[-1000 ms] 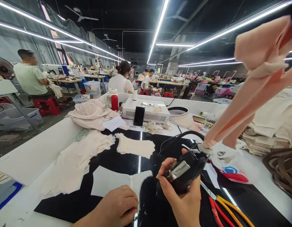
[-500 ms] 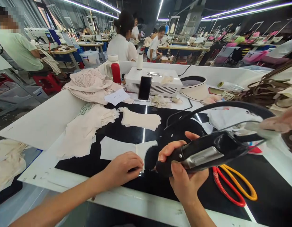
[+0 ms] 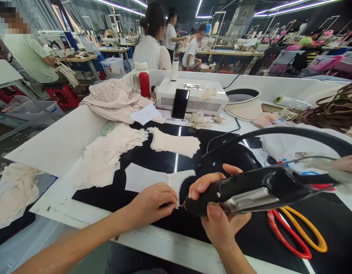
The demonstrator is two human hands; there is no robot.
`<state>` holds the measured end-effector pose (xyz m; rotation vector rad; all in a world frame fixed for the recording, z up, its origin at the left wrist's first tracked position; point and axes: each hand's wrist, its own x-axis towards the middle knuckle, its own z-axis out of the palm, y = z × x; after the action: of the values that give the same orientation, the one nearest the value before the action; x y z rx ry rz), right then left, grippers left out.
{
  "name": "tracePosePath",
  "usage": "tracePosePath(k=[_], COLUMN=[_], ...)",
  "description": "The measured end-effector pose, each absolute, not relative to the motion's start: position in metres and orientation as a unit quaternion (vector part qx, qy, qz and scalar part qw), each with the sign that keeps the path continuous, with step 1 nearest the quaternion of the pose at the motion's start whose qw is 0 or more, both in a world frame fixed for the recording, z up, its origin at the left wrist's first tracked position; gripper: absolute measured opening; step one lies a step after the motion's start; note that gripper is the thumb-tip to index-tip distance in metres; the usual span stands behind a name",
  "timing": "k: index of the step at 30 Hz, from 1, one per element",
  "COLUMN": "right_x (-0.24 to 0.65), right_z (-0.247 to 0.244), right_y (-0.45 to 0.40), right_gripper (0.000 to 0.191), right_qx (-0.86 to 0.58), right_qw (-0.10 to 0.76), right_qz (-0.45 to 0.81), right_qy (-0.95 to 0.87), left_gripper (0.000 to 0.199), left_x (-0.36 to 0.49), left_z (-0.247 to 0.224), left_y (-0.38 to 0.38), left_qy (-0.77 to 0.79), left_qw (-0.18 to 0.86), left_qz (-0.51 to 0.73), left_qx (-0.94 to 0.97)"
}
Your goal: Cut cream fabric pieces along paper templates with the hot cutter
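Right fingers [image 3: 204,183] grip the tool [image 3: 250,192], tip toward nine o'clock; left fingers [image 3: 168,196], hold unclear, should steady the sheet [image 3: 147,179].

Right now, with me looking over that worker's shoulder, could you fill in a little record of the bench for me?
Left hand: resting on the right part of a white piece, left hand fingers curled
Right hand: right hand gripping a black handheld tool
Tool tip: near the white piece; contact unclear
Surface: black sheet
Beyond the piece: stacked cream cloth
Near right: red loop handle, orange loop handle
Back: phone before a vented white box
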<state>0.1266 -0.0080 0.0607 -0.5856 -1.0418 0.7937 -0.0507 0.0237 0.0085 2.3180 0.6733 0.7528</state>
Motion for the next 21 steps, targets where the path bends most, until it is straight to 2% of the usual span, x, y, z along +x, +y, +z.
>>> tracePosePath(k=[12,18,21], right_x=[0.1256,0.1248,0.1244], right_z=[0.0561,0.0562,0.0568], right_y=[-0.0099,-0.014,-0.015], right_gripper=[0.054,0.052,0.053], right_qx=[-0.254,-0.258,-0.254], right_qw=[0.748,0.744,0.743], right_qz=[0.365,0.359,0.365], right_qy=[-0.493,-0.5,-0.5], left_gripper=[0.009,0.016,0.011], left_x=[-0.0512,-0.0531,-0.0505], left_z=[0.0071,0.0123,0.0137], left_y=[0.0237,0.0222,0.0226], left_qy=[0.253,0.262,0.271], left_qw=[0.303,0.292,0.277], left_qz=[0.275,0.252,0.247], left_qx=[0.877,0.885,0.888])
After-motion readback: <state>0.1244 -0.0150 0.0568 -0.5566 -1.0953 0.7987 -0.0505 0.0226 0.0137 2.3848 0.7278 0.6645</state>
